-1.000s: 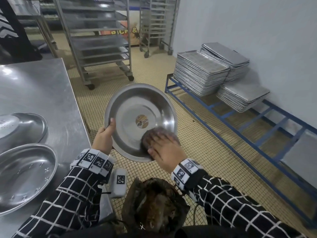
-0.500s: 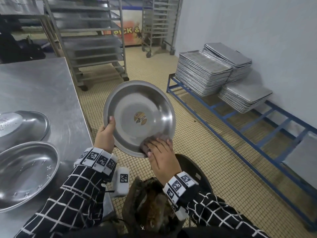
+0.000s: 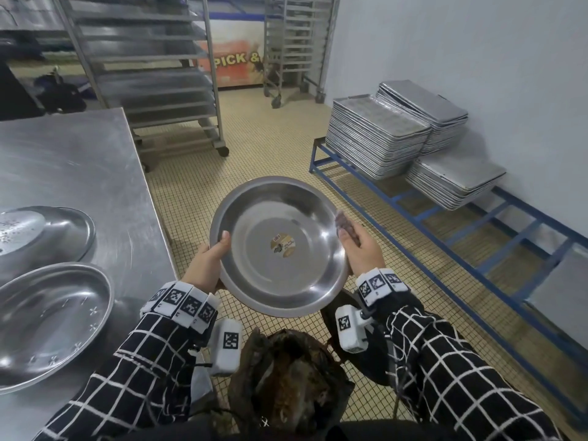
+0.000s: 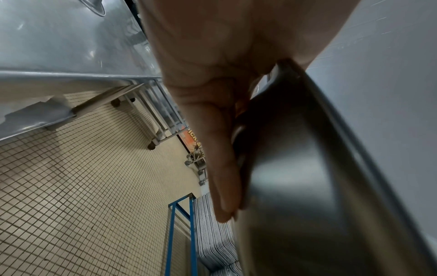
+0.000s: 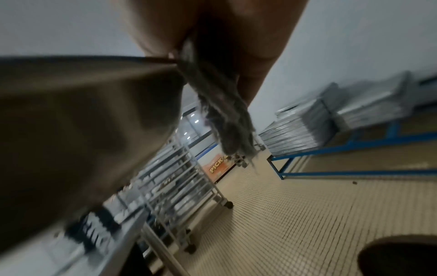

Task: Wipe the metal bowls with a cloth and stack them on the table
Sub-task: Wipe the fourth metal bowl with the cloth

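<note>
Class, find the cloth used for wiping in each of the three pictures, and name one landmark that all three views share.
Head: the cloth is right of centre, at the bowl's right rim, held by the right hand.
Left wrist: not in it.
Right wrist: the cloth hangs from the top centre, beside the bowl.
Shared landmark: the blue rack.

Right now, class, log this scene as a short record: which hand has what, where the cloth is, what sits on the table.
left hand: left hand grips the held bowl by its left rim
right hand: right hand holds the cloth
cloth position: at the held bowl's right rim
on table: two metal bowls on the steel table
sticker: label at the held bowl's centre
</note>
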### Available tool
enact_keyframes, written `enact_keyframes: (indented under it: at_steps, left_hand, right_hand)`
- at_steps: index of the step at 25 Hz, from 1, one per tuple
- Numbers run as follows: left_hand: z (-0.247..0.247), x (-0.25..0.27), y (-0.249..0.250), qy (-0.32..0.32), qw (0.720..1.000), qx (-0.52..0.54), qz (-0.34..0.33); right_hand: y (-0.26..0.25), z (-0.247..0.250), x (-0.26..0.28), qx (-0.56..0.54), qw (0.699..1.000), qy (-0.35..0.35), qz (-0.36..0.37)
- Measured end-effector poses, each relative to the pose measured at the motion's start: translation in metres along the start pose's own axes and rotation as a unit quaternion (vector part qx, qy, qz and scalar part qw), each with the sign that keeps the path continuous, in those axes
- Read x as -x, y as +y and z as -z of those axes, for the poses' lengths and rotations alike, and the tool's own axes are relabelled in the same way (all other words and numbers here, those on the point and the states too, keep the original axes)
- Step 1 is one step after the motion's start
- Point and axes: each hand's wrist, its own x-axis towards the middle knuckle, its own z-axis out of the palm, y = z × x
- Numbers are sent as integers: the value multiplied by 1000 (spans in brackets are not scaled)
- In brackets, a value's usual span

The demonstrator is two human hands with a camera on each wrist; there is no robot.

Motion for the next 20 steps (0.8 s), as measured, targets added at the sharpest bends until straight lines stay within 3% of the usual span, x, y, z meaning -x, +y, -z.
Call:
enact_keyframes:
  at_steps: [5,10,15,20]
  left_hand:
    - [-12,6,2,60,997,32,-24]
    - [-35,9,-9,95,990,100,16]
    - [-42,16,-10,-41,999,31,-4]
    - [-7,16,7,-122,980,156,-18]
  right_hand:
    - [4,-12,14,-56,995,51,-59]
    - [5,-36,31,-128,975,144,-107]
    - [3,-18,36,-113,979,144,-87]
    - [4,11,32,-42,997,35,-49]
